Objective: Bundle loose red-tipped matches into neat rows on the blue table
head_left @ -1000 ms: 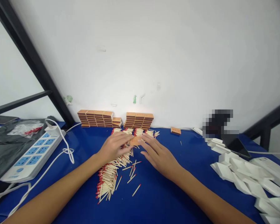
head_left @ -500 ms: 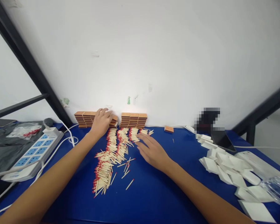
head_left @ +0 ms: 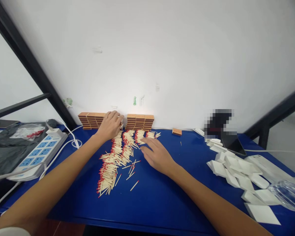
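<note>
With the left hand [head_left: 110, 125] curled on the matchbox stack [head_left: 93, 120] at the wall and the right hand [head_left: 155, 154] spread flat beside the loose matches [head_left: 118, 155] (red-tipped), a careless nudge could topple boxes or scatter sticks.

White wall [head_left: 177, 52], blue table [head_left: 162, 203], black metal frame [head_left: 31, 68], bright even light.

two hands [head_left: 110, 126], two matchbox stacks [head_left: 140, 122], one power strip [head_left: 36, 155]
</note>
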A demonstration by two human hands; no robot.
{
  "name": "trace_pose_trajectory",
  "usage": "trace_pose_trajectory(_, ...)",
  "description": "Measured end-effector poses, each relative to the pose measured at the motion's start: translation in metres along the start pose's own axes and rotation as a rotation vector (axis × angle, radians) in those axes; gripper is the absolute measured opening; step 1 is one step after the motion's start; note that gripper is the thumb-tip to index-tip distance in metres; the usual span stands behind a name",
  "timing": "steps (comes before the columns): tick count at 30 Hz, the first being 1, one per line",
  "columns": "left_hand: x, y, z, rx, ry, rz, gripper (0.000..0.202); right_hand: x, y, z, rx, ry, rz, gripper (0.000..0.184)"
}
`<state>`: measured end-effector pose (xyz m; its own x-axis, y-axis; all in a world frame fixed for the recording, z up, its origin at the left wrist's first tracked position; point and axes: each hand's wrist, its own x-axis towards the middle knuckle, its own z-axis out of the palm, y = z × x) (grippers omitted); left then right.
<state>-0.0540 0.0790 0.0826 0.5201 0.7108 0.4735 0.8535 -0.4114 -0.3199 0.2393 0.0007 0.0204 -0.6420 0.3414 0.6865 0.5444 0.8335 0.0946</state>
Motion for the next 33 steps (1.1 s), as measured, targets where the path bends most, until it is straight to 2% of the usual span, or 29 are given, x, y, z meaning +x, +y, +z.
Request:
trace_pose_trajectory(5, -0.001, 0.001, 0.003, 0.018, -0.042, -0.018, 0.032, 0.002, -0.004, 0.0, 0.014, 0.025, -0.01, 0.017)
trace_pose_trajectory(10, 0.002, 0.001, 0.013, 0.035, -0.04, -0.047, 0.019, 0.0, -0.004, 0.003, 0.017, 0.022, -0.008, 0.017)
trace_pose_trajectory(13, 0.003, 0.0, 0.017, 0.036, -0.036, -0.062, 0.018, -0.001, -0.003, 0.006, 0.025, 0.015, 0.001, 0.016)
trace_pose_trajectory(18, -0.002, 0.005, 0.01, 0.036, 0.004, -0.083, 0.013, 0.001, -0.001, 0.004, 0.02, 0.004, -0.011, 0.017)
trace_pose_trajectory(21, -0.013, 0.022, -0.003, 0.042, 0.059, -0.089, 0.022, 0.003, -0.001, 0.0, 0.003, 0.005, -0.032, 0.019)
trace_pose_trajectory(25, -0.042, 0.058, -0.029, 0.034, 0.156, -0.053, 0.024, 0.006, -0.006, -0.01, -0.036, 0.027, -0.056, 0.024)
trace_pose_trajectory(30, -0.099, 0.109, -0.07, -0.015, 0.291, -0.005, 0.026, 0.015, -0.022, -0.041, -0.185, 0.196, -0.147, 0.03)
trace_pose_trajectory(33, -0.146, 0.134, -0.097, -0.065, 0.313, 0.034, 0.026, 0.024, -0.036, -0.066, -0.226, 0.296, -0.101, 0.038)
